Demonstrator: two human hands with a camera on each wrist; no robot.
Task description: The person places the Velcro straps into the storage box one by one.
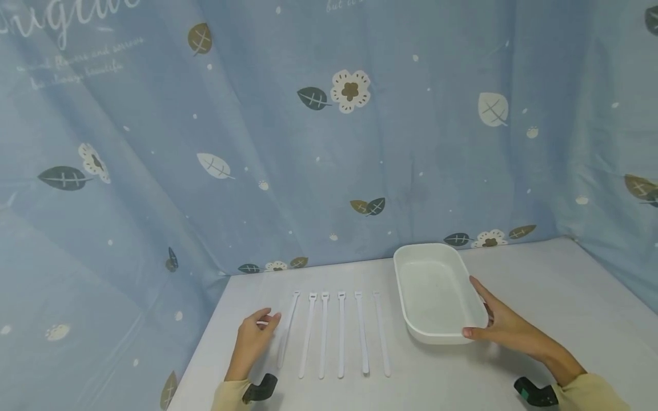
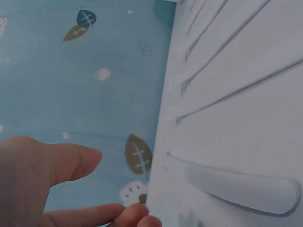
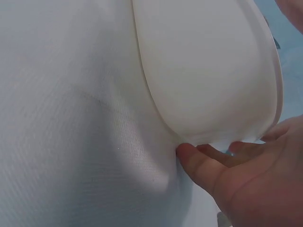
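Several white cable ties (image 1: 341,337), each a flat strip with a slotted head, lie side by side on the table, heads toward the back. My left hand (image 1: 253,342) is just left of the leftmost cable tie (image 1: 288,331), with thumb and fingers apart and nothing between them. In the left wrist view that cable tie (image 2: 241,189) lies to the right of the hand (image 2: 75,189). My right hand (image 1: 509,328) grips the near right corner of a white rectangular basin (image 1: 418,331). Its thumb is at the near rim and its fingers lie along the right side (image 3: 251,175).
A white cloth covers the table (image 1: 437,377). A blue patterned curtain (image 1: 308,142) hangs along the back and both sides, meeting the table's edges. The basin stands right of the cable ties, close to the back edge. Black wrist mounts (image 1: 536,393) sit at both cuffs.
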